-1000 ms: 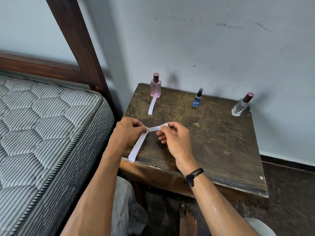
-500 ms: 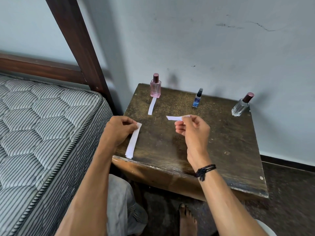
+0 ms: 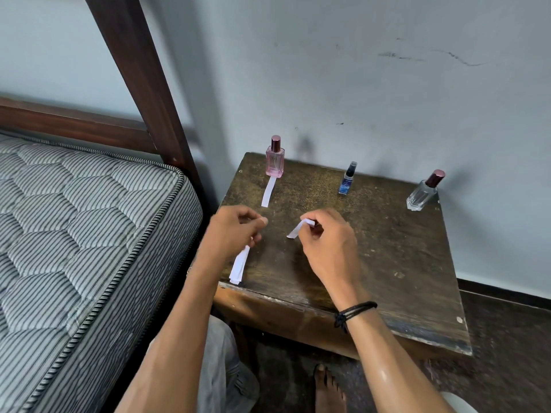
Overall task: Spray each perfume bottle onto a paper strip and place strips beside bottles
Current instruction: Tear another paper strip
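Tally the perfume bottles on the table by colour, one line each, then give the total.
Pink bottle: 1
Blue bottle: 1
Clear bottle: 1
Total: 3

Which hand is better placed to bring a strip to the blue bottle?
Probably the right hand: it pinches a single strip, nearer the blue bottle; the left hand holds spare strips.
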